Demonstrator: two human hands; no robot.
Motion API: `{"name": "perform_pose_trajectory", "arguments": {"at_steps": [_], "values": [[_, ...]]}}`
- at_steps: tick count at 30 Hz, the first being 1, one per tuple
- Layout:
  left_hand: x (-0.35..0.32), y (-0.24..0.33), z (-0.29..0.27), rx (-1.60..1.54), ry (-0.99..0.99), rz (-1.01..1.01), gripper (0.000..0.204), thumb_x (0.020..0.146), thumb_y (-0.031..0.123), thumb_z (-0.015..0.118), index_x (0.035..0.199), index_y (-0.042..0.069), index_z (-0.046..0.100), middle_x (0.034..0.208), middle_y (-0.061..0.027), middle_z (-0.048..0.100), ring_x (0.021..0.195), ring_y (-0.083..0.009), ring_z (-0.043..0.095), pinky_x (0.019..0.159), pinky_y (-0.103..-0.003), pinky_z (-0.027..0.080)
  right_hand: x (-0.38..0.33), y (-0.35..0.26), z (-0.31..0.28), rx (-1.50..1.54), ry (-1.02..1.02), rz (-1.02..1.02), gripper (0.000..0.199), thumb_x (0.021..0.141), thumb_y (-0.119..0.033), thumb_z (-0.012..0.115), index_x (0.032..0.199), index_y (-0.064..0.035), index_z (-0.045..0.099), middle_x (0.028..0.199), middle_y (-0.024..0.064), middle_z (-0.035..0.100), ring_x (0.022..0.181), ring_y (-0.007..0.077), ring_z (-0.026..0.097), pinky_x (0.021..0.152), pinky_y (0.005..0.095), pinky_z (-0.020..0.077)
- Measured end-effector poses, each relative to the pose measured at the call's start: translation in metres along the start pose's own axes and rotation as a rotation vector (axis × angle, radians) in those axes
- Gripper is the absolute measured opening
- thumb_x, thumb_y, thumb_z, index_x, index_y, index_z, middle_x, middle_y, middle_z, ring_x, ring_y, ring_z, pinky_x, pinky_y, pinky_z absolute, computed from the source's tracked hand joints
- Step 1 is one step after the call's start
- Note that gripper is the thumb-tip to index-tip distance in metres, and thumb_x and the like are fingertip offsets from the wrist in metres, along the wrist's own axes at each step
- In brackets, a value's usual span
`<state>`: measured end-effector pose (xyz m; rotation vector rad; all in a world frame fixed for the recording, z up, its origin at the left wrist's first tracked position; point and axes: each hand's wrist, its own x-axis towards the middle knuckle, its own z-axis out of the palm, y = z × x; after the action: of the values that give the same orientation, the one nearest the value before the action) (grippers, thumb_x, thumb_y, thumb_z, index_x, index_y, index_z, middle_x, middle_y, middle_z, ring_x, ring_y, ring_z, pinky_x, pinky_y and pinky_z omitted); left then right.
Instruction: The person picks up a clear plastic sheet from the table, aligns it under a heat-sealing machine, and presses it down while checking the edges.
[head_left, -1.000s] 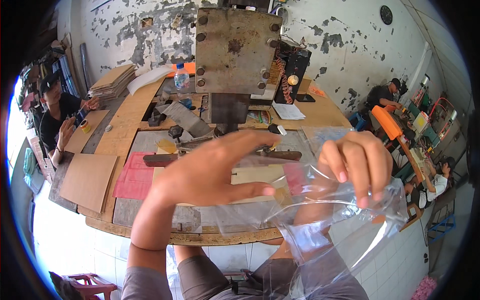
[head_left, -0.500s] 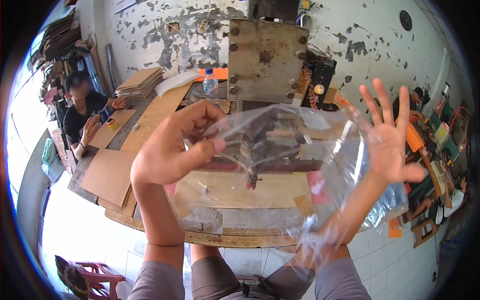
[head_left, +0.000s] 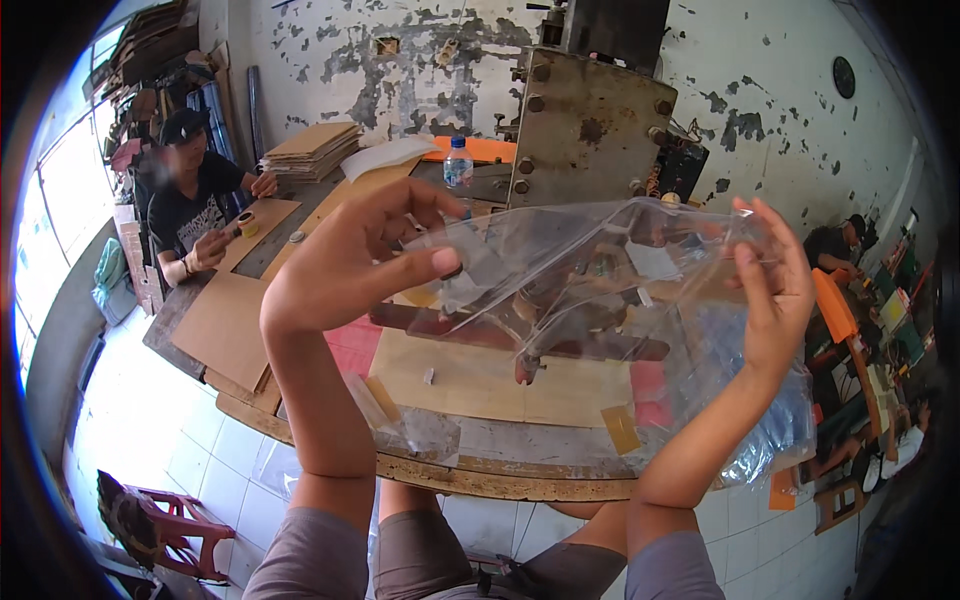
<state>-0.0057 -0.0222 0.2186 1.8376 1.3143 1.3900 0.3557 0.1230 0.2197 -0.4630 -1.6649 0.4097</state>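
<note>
A thin clear plastic sheet (head_left: 560,240) is stretched in the air between my two hands, above the worktable. Its left end is in the curled fingers of my left hand (head_left: 335,265), whose thumb points right. At the other end my right hand (head_left: 780,280) pinches the film between thumb and fingers. Through the plastic shows a metal fitting with a red tip (head_left: 526,370), under the press. Beneath it a pale yellow board (head_left: 480,380) lies on the table, with pink pieces at its sides.
A big metal press (head_left: 595,130) stands behind the table. Crumpled clear plastic (head_left: 780,430) lies at the right edge. Brown cardboard sheets (head_left: 222,330), a water bottle (head_left: 458,165) and a board stack (head_left: 310,150) are left. One co-worker (head_left: 195,190) sits left; others are far right.
My right hand has gone from spread fingers to pinching the plastic, which is now pulled tauter. My left hand keeps its grip. The view has swung left.
</note>
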Motion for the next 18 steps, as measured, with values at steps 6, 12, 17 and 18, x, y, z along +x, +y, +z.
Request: {"name": "perform_pose_trajectory", "arguments": {"at_steps": [6, 12, 17, 18], "values": [[0.018, -0.005, 0.010, 0.271, 0.196, -0.267, 0.056, 0.099, 0.052, 0.069, 0.107, -0.003, 0.066, 0.088, -0.0089, 0.074, 0.077, -0.0143, 0.071, 0.070, -0.028, 0.057, 0.002, 0.005, -0.009, -0.051, 0.126, 0.005, 0.040, 0.099, -0.011, 0.071, 0.138, -0.0058, 0.065, 0.126, 0.0060, 0.071, 0.087, 0.0079, 0.068, 0.066, 0.0201, 0.0521], [0.005, 0.001, 0.006, -0.033, -0.001, -0.146, 0.046, 0.101, 0.042, 0.069, 0.109, -0.003, 0.065, 0.088, -0.0105, 0.075, 0.081, -0.0164, 0.074, 0.073, -0.029, 0.059, -0.003, -0.004, -0.004, -0.105, 0.208, 0.000, 0.035, 0.097, -0.011, 0.072, 0.132, -0.0050, 0.068, 0.122, 0.0044, 0.069, 0.091, 0.0104, 0.065, 0.076, 0.0239, 0.0514], [0.021, -0.008, 0.022, -0.280, 0.048, 0.154, 0.026, 0.100, 0.015, 0.069, 0.117, 0.001, 0.054, 0.093, -0.0085, 0.068, 0.088, -0.0201, 0.074, 0.080, -0.036, 0.062, -0.010, -0.038, -0.009, -0.592, 0.080, -0.369, 0.025, 0.094, -0.008, 0.072, 0.118, -0.0011, 0.069, 0.123, 0.0100, 0.068, 0.112, 0.0205, 0.061, 0.098, 0.0346, 0.0466], [0.026, -0.010, 0.025, -0.337, 0.067, 0.139, 0.026, 0.098, 0.013, 0.068, 0.116, 0.001, 0.054, 0.093, -0.0076, 0.066, 0.087, -0.0203, 0.074, 0.081, -0.037, 0.063, -0.015, -0.048, -0.001, -0.597, 0.100, -0.435, 0.022, 0.093, -0.007, 0.072, 0.115, 0.0000, 0.069, 0.123, 0.0116, 0.067, 0.117, 0.0223, 0.060, 0.103, 0.0365, 0.0449]]}}
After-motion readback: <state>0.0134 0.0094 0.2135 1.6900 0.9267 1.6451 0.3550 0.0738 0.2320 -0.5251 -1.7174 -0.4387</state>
